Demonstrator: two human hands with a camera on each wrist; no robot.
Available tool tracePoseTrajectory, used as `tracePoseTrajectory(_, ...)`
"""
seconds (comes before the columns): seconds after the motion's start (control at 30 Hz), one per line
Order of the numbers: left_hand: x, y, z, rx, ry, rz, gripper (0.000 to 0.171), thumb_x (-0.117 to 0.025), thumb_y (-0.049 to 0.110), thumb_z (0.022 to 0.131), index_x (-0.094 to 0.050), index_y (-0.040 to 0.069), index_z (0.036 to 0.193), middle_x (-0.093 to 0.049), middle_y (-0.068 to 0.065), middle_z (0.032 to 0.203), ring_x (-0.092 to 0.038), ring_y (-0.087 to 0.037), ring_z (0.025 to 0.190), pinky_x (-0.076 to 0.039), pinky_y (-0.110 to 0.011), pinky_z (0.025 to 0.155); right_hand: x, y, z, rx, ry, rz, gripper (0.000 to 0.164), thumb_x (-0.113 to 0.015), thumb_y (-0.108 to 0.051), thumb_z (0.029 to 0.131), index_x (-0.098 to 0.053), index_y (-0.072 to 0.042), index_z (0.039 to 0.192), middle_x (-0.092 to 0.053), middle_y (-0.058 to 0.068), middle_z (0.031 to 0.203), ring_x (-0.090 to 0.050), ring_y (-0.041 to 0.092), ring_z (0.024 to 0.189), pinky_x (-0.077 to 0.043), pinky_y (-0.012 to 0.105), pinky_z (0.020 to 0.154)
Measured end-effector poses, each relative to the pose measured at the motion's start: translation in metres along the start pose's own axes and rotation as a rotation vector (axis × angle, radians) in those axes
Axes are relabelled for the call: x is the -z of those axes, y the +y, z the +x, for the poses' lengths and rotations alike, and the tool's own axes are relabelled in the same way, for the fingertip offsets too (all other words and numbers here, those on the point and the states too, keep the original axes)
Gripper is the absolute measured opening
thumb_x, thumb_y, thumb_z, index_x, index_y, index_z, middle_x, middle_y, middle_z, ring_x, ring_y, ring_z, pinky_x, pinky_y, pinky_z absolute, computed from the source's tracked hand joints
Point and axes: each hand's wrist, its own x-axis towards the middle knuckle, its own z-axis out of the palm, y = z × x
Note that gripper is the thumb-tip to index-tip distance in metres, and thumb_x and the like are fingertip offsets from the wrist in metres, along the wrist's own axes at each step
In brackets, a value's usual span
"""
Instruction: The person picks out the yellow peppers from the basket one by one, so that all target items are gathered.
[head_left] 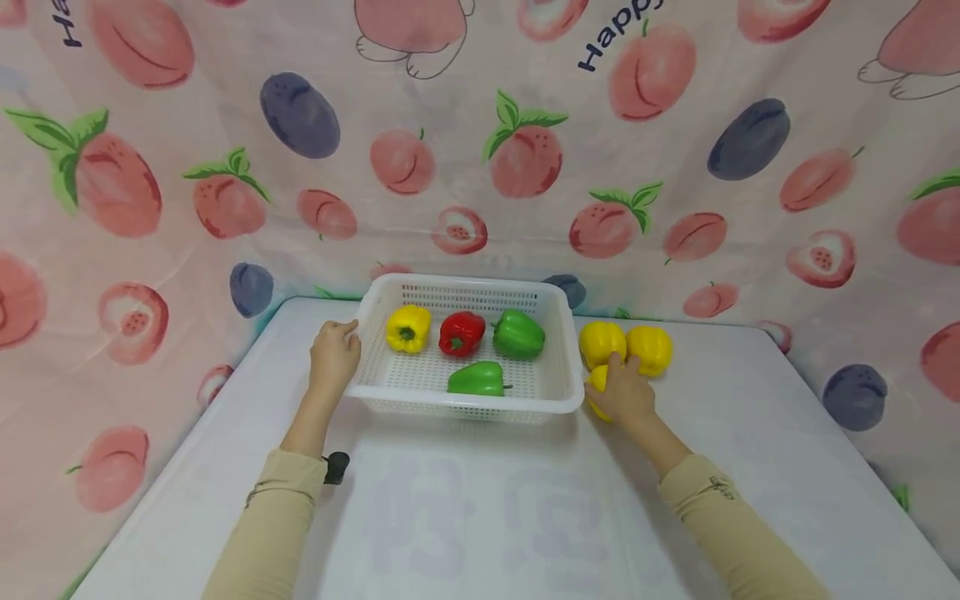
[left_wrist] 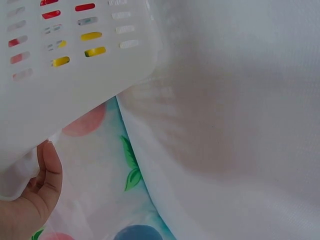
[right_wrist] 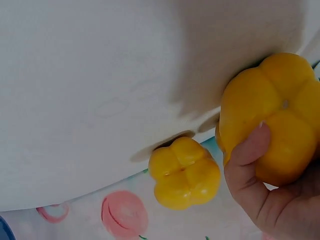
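My left hand [head_left: 334, 357] grips the left rim of a white plastic basket [head_left: 465, 403]; in the left wrist view, the curled fingers [left_wrist: 50, 172] show at that rim. Inside the basket lie a yellow bell pepper [head_left: 408, 328], a red bell pepper [head_left: 461, 333] and two green ones, one green bell pepper [head_left: 519, 334] at the back right and another green bell pepper [head_left: 477, 379] by the front wall. Right of the basket, my right hand [head_left: 632, 393] holds a yellow bell pepper [right_wrist: 270, 110], thumb across its base. The hand partly covers this pepper in the head view.
Just behind the right hand, two more yellow peppers sit side by side: a left yellow pepper [head_left: 602, 343] and a right yellow pepper [head_left: 650, 348]. A white cloth covers the table [head_left: 480, 517]. A fruit-print curtain [head_left: 465, 125] hangs along the back and sides.
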Motion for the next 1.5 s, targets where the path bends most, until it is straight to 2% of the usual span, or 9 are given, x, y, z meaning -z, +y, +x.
tracePoseTrajectory(0.33, 0.002, 0.001, 0.003, -0.011, -0.001, -0.005, 0.034, -0.045, 0.003, 0.094, -0.053, -0.010, 0.124, -0.053, -0.033, 0.119, -0.057, -0.047, 0.105, -0.054, -0.049, 0.085, 0.002, -0.001, 0.002, -0.004, -0.009, 0.021, 0.062, -0.057, -0.039, 0.088, -0.034, 0.007, 0.123, -0.038, 0.033, 0.109, -0.052, 0.034, 0.062, -0.047, 0.039, 0.050)
tracePoseTrajectory(0.57, 0.000, 0.001, 0.002, -0.016, -0.007, -0.006, 0.034, -0.045, 0.002, 0.093, -0.054, -0.011, 0.123, -0.054, -0.033, 0.118, -0.056, -0.047, 0.107, -0.052, -0.050, 0.088, 0.001, 0.002, -0.001, -0.010, -0.050, 0.044, 0.060, -0.042, -0.041, 0.096, -0.032, 0.006, 0.130, -0.036, 0.036, 0.114, -0.051, 0.034, 0.062, -0.047, 0.040, 0.051)
tracePoseTrajectory(0.7, -0.001, 0.000, -0.001, -0.019, -0.014, -0.008, 0.034, -0.045, 0.002, 0.093, -0.054, -0.011, 0.123, -0.054, -0.033, 0.117, -0.056, -0.047, 0.105, -0.053, -0.049, 0.086, 0.005, 0.002, -0.002, -0.019, -0.100, 0.026, 0.061, -0.037, -0.043, 0.098, -0.031, 0.005, 0.135, -0.035, 0.038, 0.120, -0.053, 0.037, 0.067, -0.049, 0.046, 0.058)
tracePoseTrajectory(0.83, -0.002, -0.002, -0.002, -0.021, -0.007, 0.006, 0.034, -0.045, 0.002, 0.093, -0.054, -0.011, 0.123, -0.054, -0.033, 0.116, -0.058, -0.046, 0.102, -0.054, -0.048, 0.083, 0.010, 0.003, -0.002, -0.018, -0.143, 0.008, 0.065, -0.036, -0.047, 0.098, -0.030, 0.005, 0.137, -0.034, 0.040, 0.127, -0.055, 0.039, 0.072, -0.050, 0.049, 0.064)
tracePoseTrajectory(1.0, 0.001, -0.001, -0.002, -0.018, 0.009, 0.014, 0.033, -0.046, 0.002, 0.093, -0.054, -0.011, 0.122, -0.055, -0.033, 0.115, -0.057, -0.047, 0.103, -0.053, -0.050, 0.085, 0.018, 0.003, -0.002, 0.005, -0.159, 0.004, 0.068, -0.035, -0.051, 0.098, -0.031, 0.005, 0.136, -0.036, 0.040, 0.128, -0.056, 0.038, 0.072, -0.049, 0.047, 0.061)
tracePoseTrajectory(1.13, 0.002, 0.000, -0.002, -0.009, 0.013, 0.012, 0.034, -0.046, 0.002, 0.093, -0.054, -0.011, 0.123, -0.054, -0.033, 0.116, -0.057, -0.047, 0.105, -0.052, -0.050, 0.087, 0.024, 0.002, -0.002, 0.018, -0.141, 0.026, 0.067, -0.037, -0.052, 0.097, -0.035, 0.005, 0.133, -0.041, 0.038, 0.124, -0.057, 0.039, 0.077, -0.050, 0.051, 0.065)
tracePoseTrajectory(1.3, 0.002, -0.001, -0.002, -0.002, 0.007, 0.006, 0.034, -0.045, 0.003, 0.093, -0.054, -0.010, 0.124, -0.054, -0.033, 0.116, -0.057, -0.047, 0.104, -0.053, -0.050, 0.086, 0.029, -0.001, -0.005, 0.007, -0.121, 0.056, 0.065, -0.044, -0.049, 0.095, -0.039, 0.006, 0.130, -0.044, 0.037, 0.121, -0.055, 0.047, 0.091, -0.050, 0.059, 0.074)
tracePoseTrajectory(1.5, 0.001, -0.001, -0.001, -0.004, -0.002, 0.003, 0.034, -0.045, 0.003, 0.093, -0.054, -0.010, 0.124, -0.054, -0.033, 0.117, -0.057, -0.047, 0.104, -0.053, -0.049, 0.086, 0.038, -0.003, -0.007, -0.007, -0.062, 0.069, 0.060, -0.050, -0.042, 0.094, -0.042, 0.006, 0.129, -0.044, 0.037, 0.120, -0.051, 0.049, 0.095, -0.050, 0.059, 0.077)
